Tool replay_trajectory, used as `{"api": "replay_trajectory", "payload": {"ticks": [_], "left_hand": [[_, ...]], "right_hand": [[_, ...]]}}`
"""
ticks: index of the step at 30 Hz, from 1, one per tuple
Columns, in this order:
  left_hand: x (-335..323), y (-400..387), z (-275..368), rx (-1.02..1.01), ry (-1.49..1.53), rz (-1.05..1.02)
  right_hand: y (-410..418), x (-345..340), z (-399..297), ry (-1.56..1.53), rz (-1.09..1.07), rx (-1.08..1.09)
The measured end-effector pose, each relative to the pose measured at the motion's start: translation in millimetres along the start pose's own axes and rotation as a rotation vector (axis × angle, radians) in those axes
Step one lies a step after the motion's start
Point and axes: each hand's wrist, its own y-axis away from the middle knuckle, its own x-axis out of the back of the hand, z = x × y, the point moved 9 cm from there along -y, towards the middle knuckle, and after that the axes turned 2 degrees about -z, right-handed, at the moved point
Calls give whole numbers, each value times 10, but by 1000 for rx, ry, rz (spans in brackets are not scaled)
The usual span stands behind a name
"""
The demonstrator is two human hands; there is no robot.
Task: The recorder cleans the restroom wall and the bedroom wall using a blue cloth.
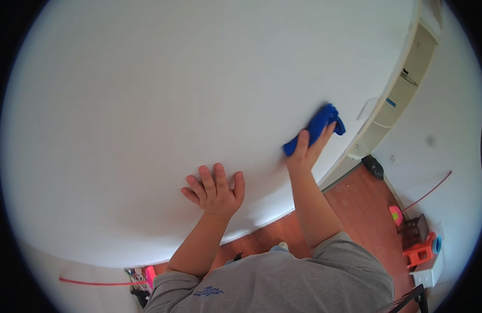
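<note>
A large white, smooth upright surface (209, 86), a wall or door panel, fills most of the view before me. My left hand (219, 191) lies against it with fingers spread and nothing in it. To the right and higher up, my right hand (309, 148) presses a folded blue cloth (313, 131) to the same surface, the thumb on the near side and the fingers over the cloth. A clear handle (367, 108) sits on the surface to the right of the cloth.
Open shelves (403, 88) run along the right. On the reddish wood floor (356, 199) stand a black bag (372, 167), a pink dustpan (396, 215), a dark stool (417, 229) and a red plastic stool (420, 250). A long red stick (104, 282) and assorted items lie lower left.
</note>
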Motion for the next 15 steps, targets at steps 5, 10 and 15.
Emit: {"api": "replay_trajectory", "payload": {"ticks": [5, 10, 15], "left_hand": [[9, 118, -90, 37, 102, -100], [32, 96, -78, 15, 147, -111], [23, 46, -31, -1, 144, -75]], "right_hand": [[631, -478, -930, 105, -213, 352], [475, -335, -674, 84, -160, 430], [-130, 132, 239, -49, 69, 14]]}}
